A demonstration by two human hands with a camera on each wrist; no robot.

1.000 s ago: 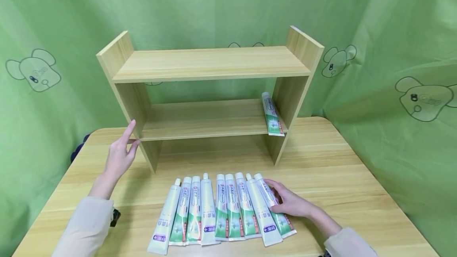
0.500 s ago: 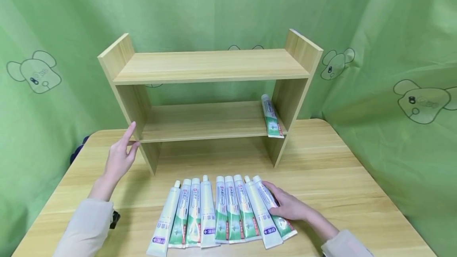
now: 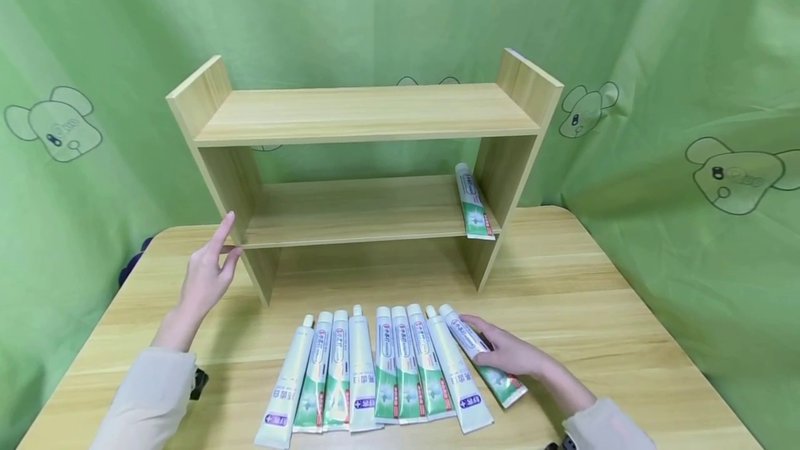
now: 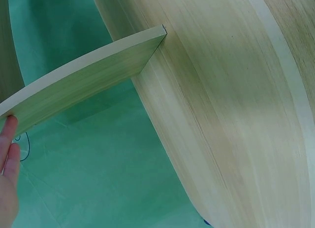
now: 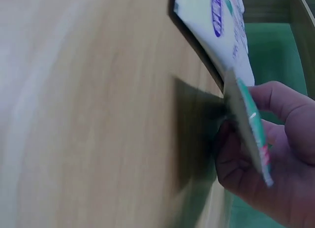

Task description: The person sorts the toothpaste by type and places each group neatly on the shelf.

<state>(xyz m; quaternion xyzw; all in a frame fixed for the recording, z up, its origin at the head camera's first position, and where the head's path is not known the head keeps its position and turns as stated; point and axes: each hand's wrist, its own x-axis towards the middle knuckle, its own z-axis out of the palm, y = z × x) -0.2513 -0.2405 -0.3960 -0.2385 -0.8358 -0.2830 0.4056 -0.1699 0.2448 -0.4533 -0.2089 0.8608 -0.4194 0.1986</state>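
My right hand (image 3: 514, 354) grips a white-and-green toothpaste tube (image 3: 464, 335) at the right end of a row on the table. In the right wrist view, thumb and fingers sit on either side of this tube (image 5: 252, 115), whose flat end is tilted off the tabletop above its shadow. Beside it lies a white tube with a purple label (image 3: 460, 384). My left hand (image 3: 205, 276) rests at the left side of the wooden shelf (image 3: 356, 210), index finger extended. Its fingertips (image 4: 11, 120) touch a board's edge in the left wrist view.
Several more toothpaste tubes (image 3: 390, 380) lie side by side, caps toward the shelf. One white-and-green tube (image 3: 473, 203) lies on the middle board near the right panel, its flat end over the front edge. A green curtain (image 3: 375, 12) hangs behind the wooden table (image 3: 594, 311).
The right hand's tube has turned and shifted its flat end to the right, away from the neighbouring white tube. The left hand has stayed at the shelf's side.
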